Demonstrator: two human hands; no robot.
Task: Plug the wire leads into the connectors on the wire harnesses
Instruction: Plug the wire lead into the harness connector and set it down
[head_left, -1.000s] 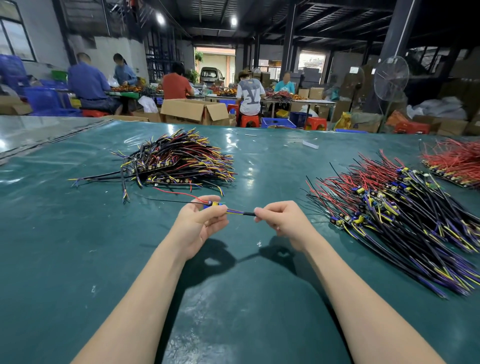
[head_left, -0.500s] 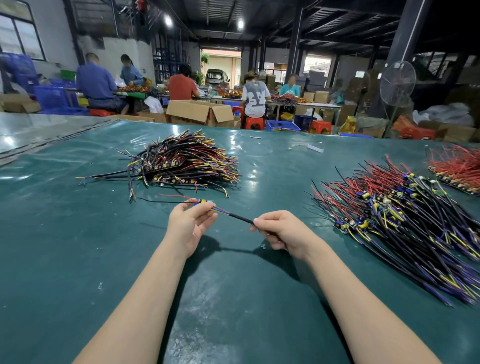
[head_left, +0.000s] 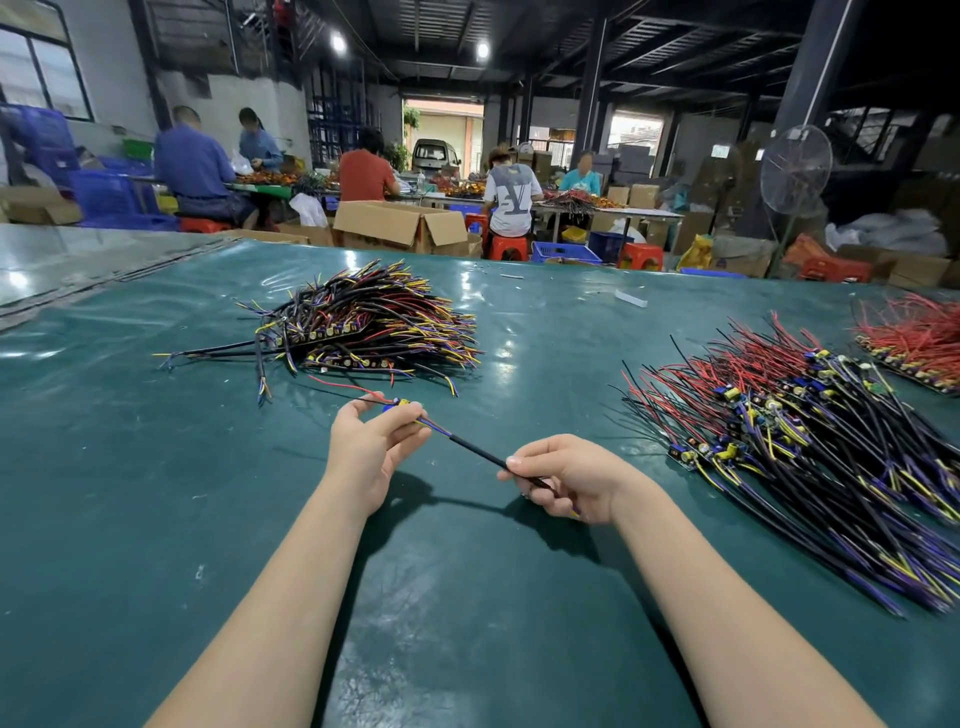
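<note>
Above the desk (head_left: 156, 519), your left hand (head_left: 363, 447) pinches the harness's small connector board (head_left: 399, 404), while your right hand (head_left: 566, 475) grips its black cable (head_left: 475, 449), stretched between them.

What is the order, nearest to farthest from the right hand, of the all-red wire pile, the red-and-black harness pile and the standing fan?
1. Red-and-black harness pile, just right of it.
2. All-red wire pile, far right.
3. Standing fan, beyond the table.
</note>
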